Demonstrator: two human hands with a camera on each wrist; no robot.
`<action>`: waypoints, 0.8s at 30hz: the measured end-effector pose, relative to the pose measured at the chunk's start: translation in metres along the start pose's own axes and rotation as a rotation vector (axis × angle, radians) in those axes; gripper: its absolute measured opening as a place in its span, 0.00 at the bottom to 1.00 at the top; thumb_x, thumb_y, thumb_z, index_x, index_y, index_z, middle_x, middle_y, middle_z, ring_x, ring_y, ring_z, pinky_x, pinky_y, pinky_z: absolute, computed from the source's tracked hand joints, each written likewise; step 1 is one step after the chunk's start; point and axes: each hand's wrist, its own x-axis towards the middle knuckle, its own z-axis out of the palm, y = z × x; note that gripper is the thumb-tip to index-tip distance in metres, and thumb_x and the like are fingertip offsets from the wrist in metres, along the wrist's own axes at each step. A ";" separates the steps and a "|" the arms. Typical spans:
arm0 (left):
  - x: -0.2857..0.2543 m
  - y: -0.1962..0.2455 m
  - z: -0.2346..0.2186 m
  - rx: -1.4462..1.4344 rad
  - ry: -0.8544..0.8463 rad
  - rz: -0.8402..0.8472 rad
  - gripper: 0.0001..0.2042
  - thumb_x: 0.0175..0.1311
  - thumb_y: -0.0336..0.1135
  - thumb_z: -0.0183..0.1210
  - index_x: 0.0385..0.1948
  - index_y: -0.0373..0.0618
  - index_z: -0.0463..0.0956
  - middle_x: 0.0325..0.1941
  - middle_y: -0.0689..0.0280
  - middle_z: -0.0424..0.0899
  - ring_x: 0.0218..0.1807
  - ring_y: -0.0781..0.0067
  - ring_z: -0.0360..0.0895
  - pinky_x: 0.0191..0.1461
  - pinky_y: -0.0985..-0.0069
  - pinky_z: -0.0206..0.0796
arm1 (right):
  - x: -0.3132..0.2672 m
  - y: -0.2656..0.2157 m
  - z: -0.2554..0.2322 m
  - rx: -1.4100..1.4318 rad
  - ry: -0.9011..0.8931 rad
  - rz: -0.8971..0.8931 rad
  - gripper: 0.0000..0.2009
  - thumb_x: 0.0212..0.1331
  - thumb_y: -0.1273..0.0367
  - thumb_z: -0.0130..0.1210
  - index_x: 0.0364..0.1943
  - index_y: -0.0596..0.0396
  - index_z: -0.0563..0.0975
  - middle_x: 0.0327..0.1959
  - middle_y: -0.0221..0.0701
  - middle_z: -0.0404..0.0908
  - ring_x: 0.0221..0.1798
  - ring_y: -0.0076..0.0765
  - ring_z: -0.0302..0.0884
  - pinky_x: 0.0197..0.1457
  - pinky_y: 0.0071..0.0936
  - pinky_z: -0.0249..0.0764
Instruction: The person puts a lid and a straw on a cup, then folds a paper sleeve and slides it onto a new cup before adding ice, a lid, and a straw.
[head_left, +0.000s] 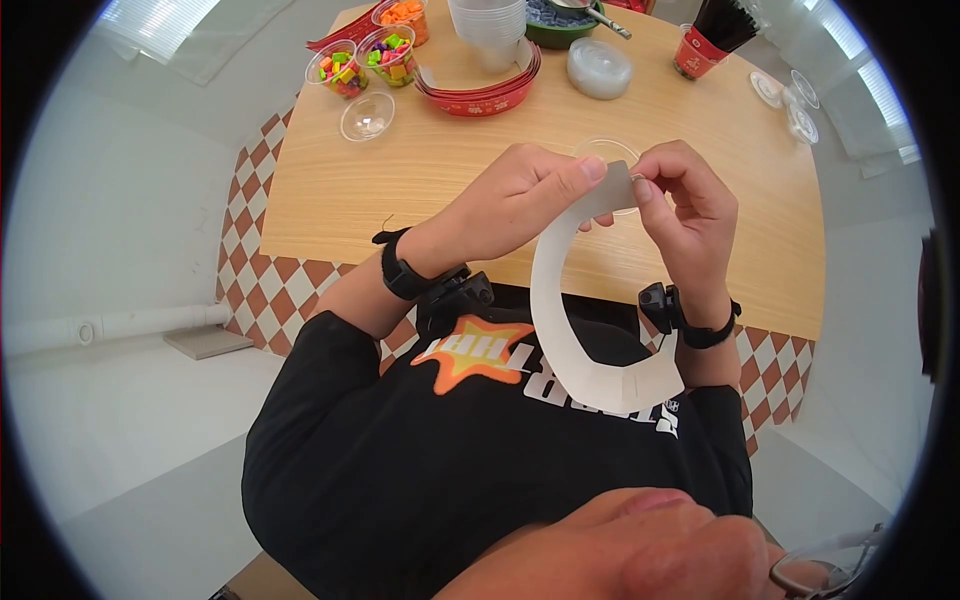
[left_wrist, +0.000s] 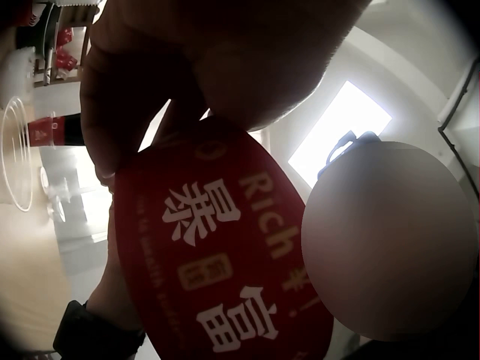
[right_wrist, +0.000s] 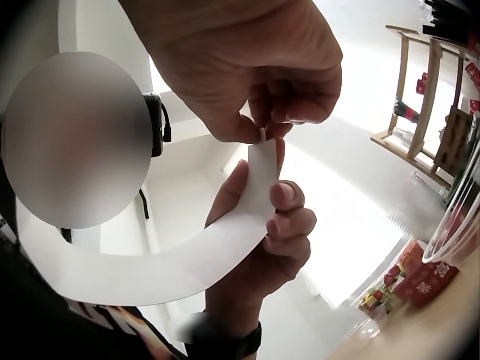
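Note:
A long curved paper cup sleeve [head_left: 553,285] is held up in front of the chest, its plain white inner side facing the head camera. Its outer side is red with white and gold lettering, as the cup sleeve [left_wrist: 214,255] shows in the left wrist view. My left hand [head_left: 515,200] grips it near one end, thumb on the white side and fingers behind. At that end's tip, thumb and forefinger of my right hand [head_left: 690,195] pinch a small pale bit, also seen in the right wrist view. The sleeve's other end hangs loose near the right wrist.
Behind the hands, a round clear plastic rim [head_left: 607,141] shows on the wooden table [head_left: 350,190]. Farther back are stacked red sleeves [head_left: 485,103], tubs of colourful cubes [head_left: 388,62], clear cups [head_left: 488,22], stacked lids [head_left: 600,68], a green bowl [head_left: 556,38] and a red cup of black straws [head_left: 695,58].

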 end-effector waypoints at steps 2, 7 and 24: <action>0.000 -0.001 -0.001 0.005 -0.001 0.003 0.27 0.78 0.51 0.43 0.34 0.34 0.83 0.29 0.64 0.84 0.33 0.79 0.78 0.39 0.79 0.70 | -0.001 0.001 -0.001 0.021 -0.012 0.005 0.04 0.56 0.80 0.56 0.35 0.61 0.78 0.31 0.26 0.77 0.32 0.19 0.69 0.37 0.18 0.67; 0.000 -0.001 -0.007 0.064 -0.083 -0.043 0.27 0.78 0.53 0.41 0.41 0.36 0.83 0.35 0.64 0.86 0.37 0.79 0.80 0.43 0.80 0.72 | -0.003 0.000 -0.001 0.070 -0.032 0.037 0.04 0.57 0.80 0.56 0.35 0.61 0.77 0.32 0.27 0.77 0.33 0.19 0.69 0.39 0.18 0.68; 0.002 -0.004 0.001 0.057 0.002 0.011 0.26 0.77 0.49 0.44 0.32 0.34 0.82 0.25 0.65 0.83 0.29 0.80 0.77 0.35 0.79 0.69 | -0.009 0.015 0.000 0.150 -0.017 -0.049 0.07 0.58 0.81 0.57 0.40 0.60 0.76 0.39 0.30 0.77 0.39 0.23 0.72 0.45 0.21 0.70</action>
